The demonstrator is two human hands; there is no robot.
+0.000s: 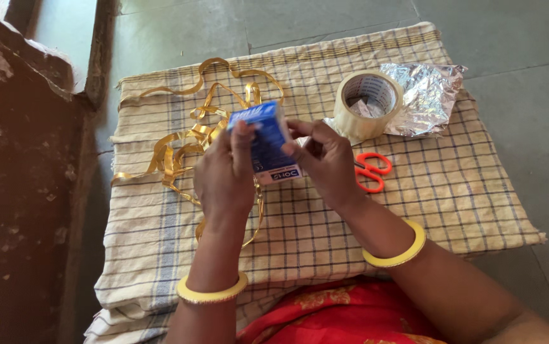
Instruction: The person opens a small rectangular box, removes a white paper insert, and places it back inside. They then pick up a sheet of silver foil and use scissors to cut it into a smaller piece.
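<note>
Both hands are up over the checked cloth [325,229], gripping 1 small blue box [268,140] between them. The left hand [224,175] clasps the box's left side, thumb pressed on its face; the right hand [326,159] pinches the right edge with its fingertips. Behind the box lies a tangle of gold ribbon [188,137]. A roll of clear tape [368,104] rests against crumpled foil [428,97], and orange-handled scissors [371,171] lie just beside the right hand.

ribbon [185,143] left, scissors [371,171] right.
</note>
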